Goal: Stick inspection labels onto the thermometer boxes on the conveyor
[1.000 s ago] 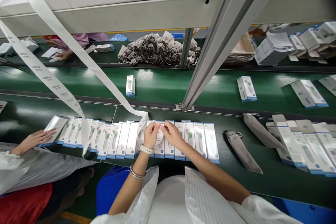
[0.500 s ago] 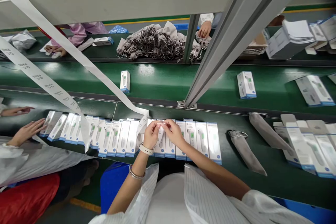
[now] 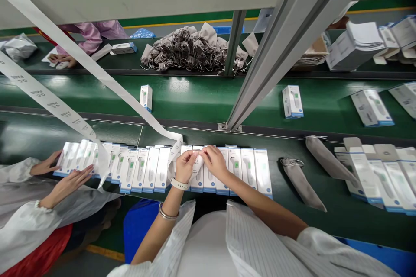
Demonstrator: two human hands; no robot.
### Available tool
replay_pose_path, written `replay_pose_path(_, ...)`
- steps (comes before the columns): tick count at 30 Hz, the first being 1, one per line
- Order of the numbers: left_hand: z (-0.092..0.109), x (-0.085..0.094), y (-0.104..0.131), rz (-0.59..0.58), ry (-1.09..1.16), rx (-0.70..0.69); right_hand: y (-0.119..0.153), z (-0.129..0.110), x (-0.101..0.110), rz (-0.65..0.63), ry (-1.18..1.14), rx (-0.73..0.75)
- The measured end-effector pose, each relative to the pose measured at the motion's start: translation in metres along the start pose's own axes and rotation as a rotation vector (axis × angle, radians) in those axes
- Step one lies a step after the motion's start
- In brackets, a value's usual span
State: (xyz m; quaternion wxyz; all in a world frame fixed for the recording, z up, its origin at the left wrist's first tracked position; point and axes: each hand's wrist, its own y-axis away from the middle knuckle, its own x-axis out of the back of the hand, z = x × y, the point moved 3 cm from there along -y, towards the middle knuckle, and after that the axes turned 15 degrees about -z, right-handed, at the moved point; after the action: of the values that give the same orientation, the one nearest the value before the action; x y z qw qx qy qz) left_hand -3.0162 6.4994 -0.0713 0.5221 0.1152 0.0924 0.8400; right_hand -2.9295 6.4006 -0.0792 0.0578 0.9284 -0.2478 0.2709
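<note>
My left hand (image 3: 184,167), with a white band and a silver bangle on its wrist, pinches the end of a white sticker strip (image 3: 197,165) printed "QC PASS". Close beside it, my right hand (image 3: 215,163) has its fingertips closed at the strip's top edge. Whether a single sticker is between those fingertips is too small to tell. Under both hands stands a row of white and blue boxes (image 3: 250,173), each picturing a thermometer-like device. The long strip (image 3: 100,69) loops down from the upper left to my left hand.
A co-worker's hands (image 3: 69,184) touch the row's left end. Boxes (image 3: 292,101) ride the green belt (image 3: 201,99) behind. A metal post (image 3: 276,43) slants across. Grey pouches (image 3: 302,184) and open boxes (image 3: 383,177) lie right; more pouches (image 3: 191,47) are heaped at the back.
More of the printed strip end shows between my hands. The co-worker's hands have moved right onto the boxes. Boxes on the belt have shifted left. A hand at the back pouches is gone from view.
</note>
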Motion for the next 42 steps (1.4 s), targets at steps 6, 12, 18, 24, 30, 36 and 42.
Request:
replay_pose_path(6, 0.006, -0.004, 0.001, -0.011, 0.076, -0.014, 0.002, 0.003, -0.002, -0.007, -0.189, -0.024)
replay_pose_path(12, -0.002, -0.006, -0.001, -0.066, 0.108, -0.038, 0.005, 0.007, -0.006, 0.009, -0.307, -0.044)
replay_pose_path(18, -0.006, -0.006, -0.003, -0.072, 0.113, -0.006, 0.006, 0.007, -0.002, -0.039, -0.298, -0.028)
replay_pose_path(24, -0.007, -0.002, -0.006, 0.013, -0.074, 0.054, 0.003, 0.006, -0.003, -0.112, -0.208, -0.053)
replay_pose_path(30, -0.01, -0.003, -0.006, 0.067, -0.174, 0.061, -0.008, 0.007, -0.013, -0.097, 0.113, -0.194)
replay_pose_path(36, -0.026, -0.004, -0.014, 0.062, -0.017, 0.215, -0.006, 0.01, -0.009, -0.135, 0.405, -0.243)
replay_pose_path(42, -0.03, -0.006, -0.021, 0.038, 0.21, 0.345, -0.001, 0.018, 0.011, -0.122, 0.533, 0.024)
